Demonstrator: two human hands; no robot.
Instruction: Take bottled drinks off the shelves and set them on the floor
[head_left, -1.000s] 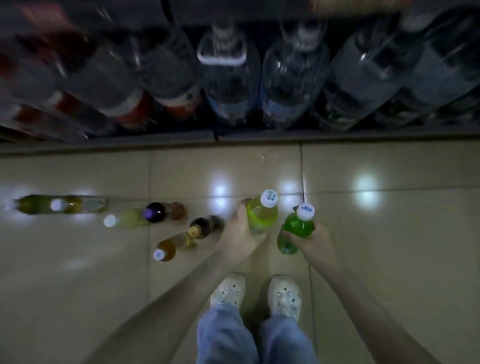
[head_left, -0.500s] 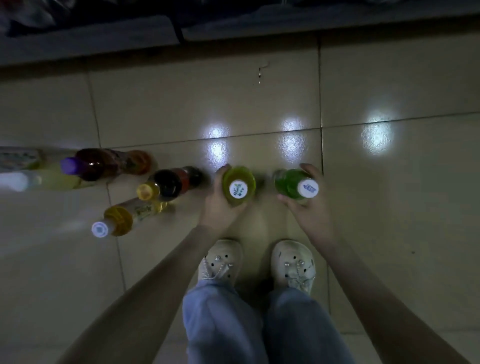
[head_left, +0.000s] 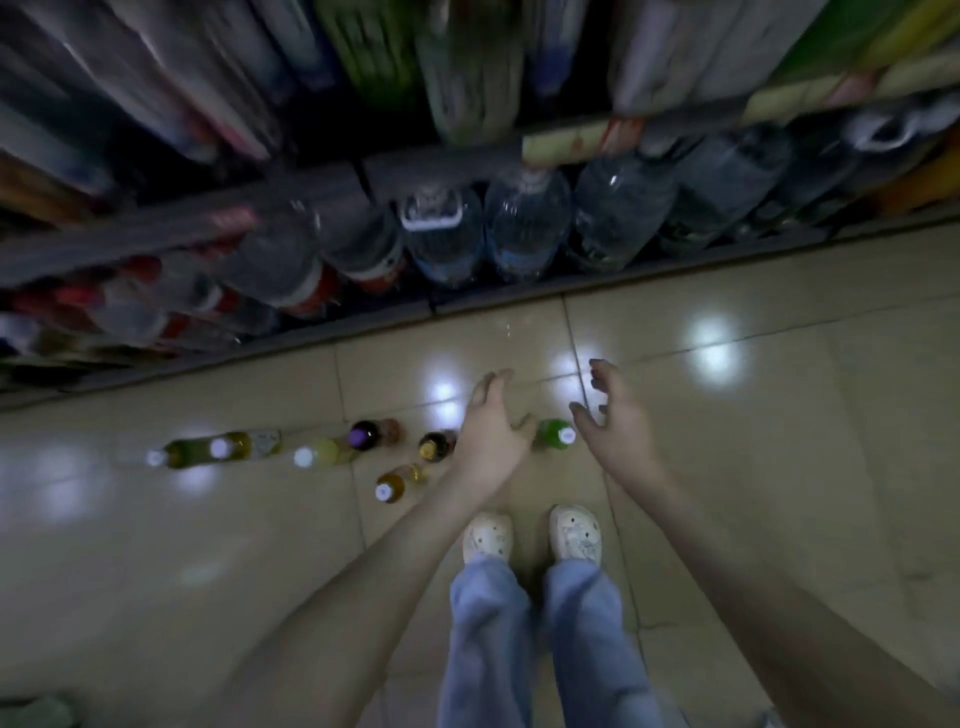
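Tiled floor (head_left: 753, 493) before stocked shelves (head_left: 311, 189). Left hand (head_left: 488, 431) and right hand (head_left: 610, 423) hover empty, fingers spread and loosely bent, either side of a green bottle (head_left: 555, 434). It stands upright at the right end of a row of bottles (head_left: 363, 435) roughly parallel to the bottom shelf's front edge. Likely next step: fetch more drinks. Grasp each round its body, lower it upright and set it beyond the row's end, clear of the shoes (head_left: 488, 535).

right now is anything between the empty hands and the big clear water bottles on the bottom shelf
Nothing visible does. The left hand and right hand are open, with only beige floor tile between them and the large clear plastic water bottles.
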